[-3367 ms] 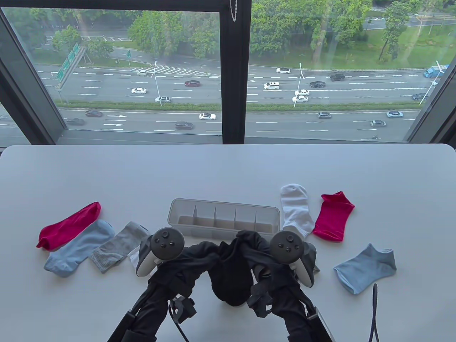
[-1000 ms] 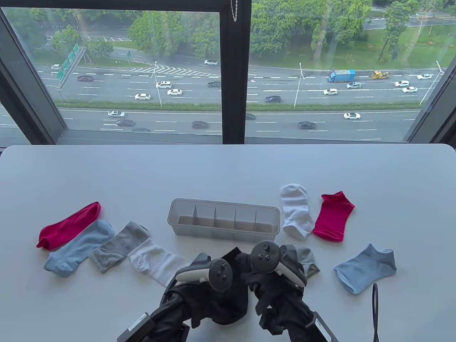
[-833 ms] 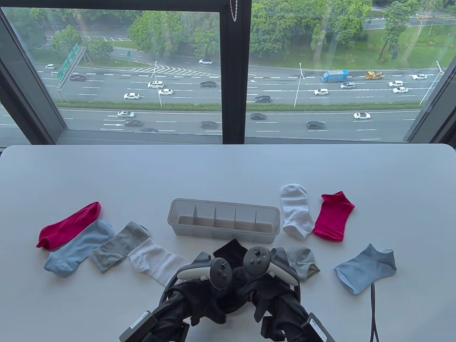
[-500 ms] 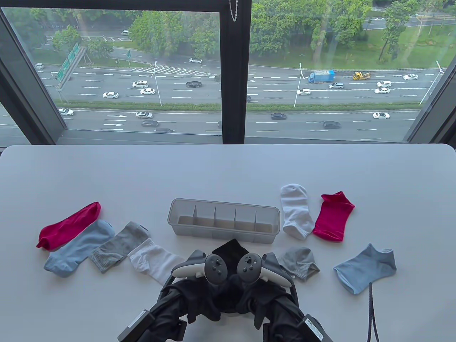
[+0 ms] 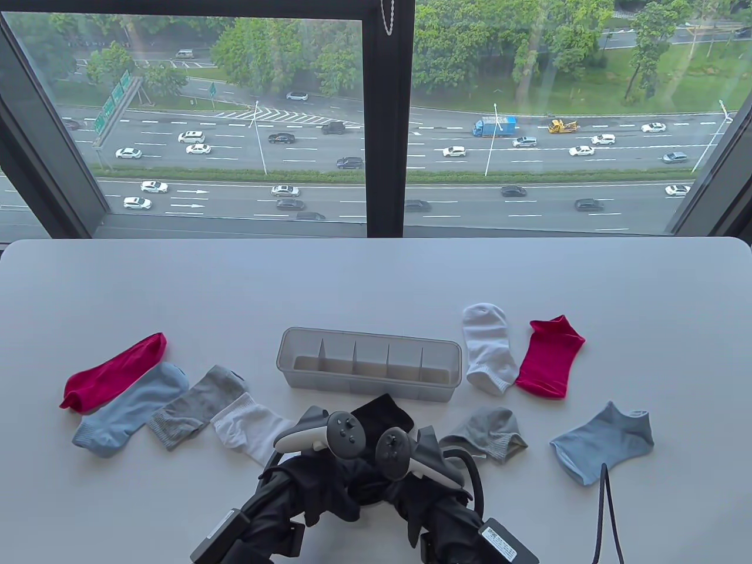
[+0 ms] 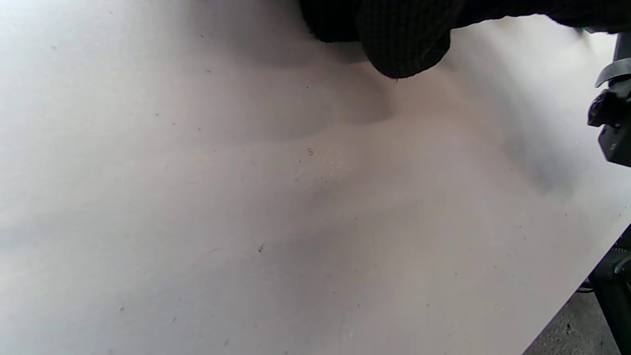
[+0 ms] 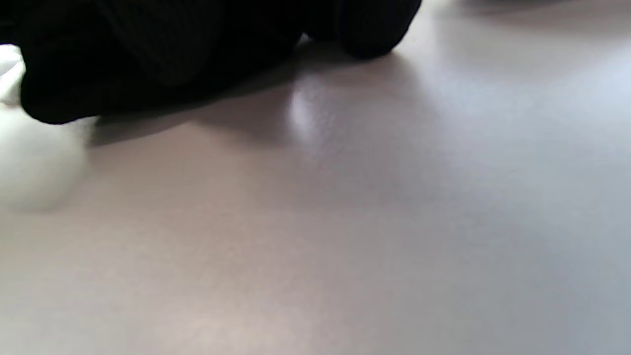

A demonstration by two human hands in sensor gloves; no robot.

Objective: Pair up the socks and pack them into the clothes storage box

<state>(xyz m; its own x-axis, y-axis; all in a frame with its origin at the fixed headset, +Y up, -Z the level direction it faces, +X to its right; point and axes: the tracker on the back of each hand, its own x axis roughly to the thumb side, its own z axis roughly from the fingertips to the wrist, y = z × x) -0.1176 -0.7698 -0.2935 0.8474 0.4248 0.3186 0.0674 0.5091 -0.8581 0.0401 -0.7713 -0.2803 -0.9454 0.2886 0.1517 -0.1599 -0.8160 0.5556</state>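
Both hands, left hand (image 5: 329, 440) and right hand (image 5: 405, 455), meet over black socks (image 5: 382, 414); grip unclear.

We see a matt white table (image 5: 376, 276), smooth in the upper middle of the table view; the left wrist view shows it finely speckled. At lower centre sits a box (image 5: 369, 339) of frosted, translucent plastic with thin plastic dividers. The socks around it are soft knit cloth: the grey sock (image 5: 197, 405) at lower left and the blue sock (image 5: 602, 442) at lower right have ribbed cuffs, and the black sock (image 5: 383, 415) at bottom centre is matt. The gloves (image 5: 317, 490) are dark matt fabric, ribbed in the left wrist view. The trackers (image 5: 343, 433) are smooth plastic, grey and white.
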